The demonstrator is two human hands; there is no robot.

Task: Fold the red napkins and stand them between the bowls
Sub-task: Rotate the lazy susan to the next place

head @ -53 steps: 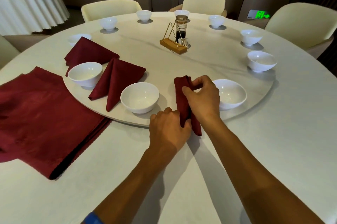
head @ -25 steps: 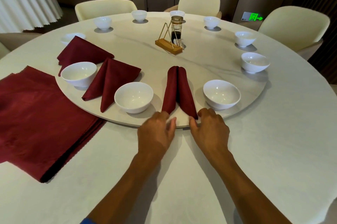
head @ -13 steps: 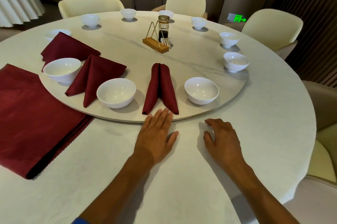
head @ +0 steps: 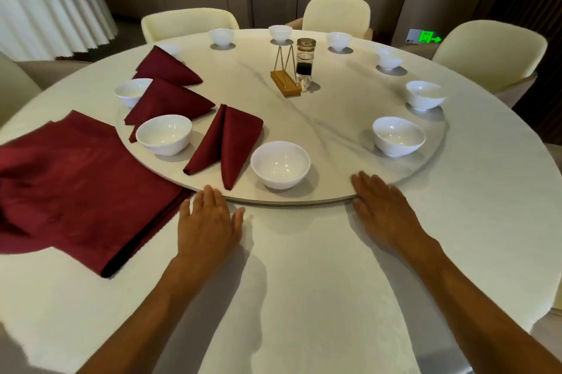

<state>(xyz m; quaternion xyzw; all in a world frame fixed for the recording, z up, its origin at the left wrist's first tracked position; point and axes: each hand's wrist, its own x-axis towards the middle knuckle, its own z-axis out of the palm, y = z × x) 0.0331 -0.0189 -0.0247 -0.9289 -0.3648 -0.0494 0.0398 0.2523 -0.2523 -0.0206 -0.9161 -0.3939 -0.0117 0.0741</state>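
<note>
Three folded red napkins stand on the turntable [head: 334, 118]: the nearest napkin [head: 226, 142] between two white bowls [head: 280, 164] [head: 164, 134], a second napkin [head: 170, 104] behind it, a third napkin [head: 165, 68] further back. A stack of flat red napkins [head: 70, 188] lies on the table at the left. My left hand [head: 209, 221] lies flat on the tablecloth, its fingertips at the turntable's rim below the nearest napkin. My right hand [head: 380, 206] is flat too, with its fingers touching the rim at the right. Both hands hold nothing.
Several more white bowls ring the turntable, one at the right [head: 398, 136]. A wooden stand with a gold wire frame [head: 286, 81] and a glass jar [head: 305, 57] sit near the middle. Cream chairs [head: 486, 54] surround the round table.
The turntable has turned clockwise: the newly folded napkin and bowls shifted left. Both hands let go of the napkin and moved to the rim, fingers straightened.
</note>
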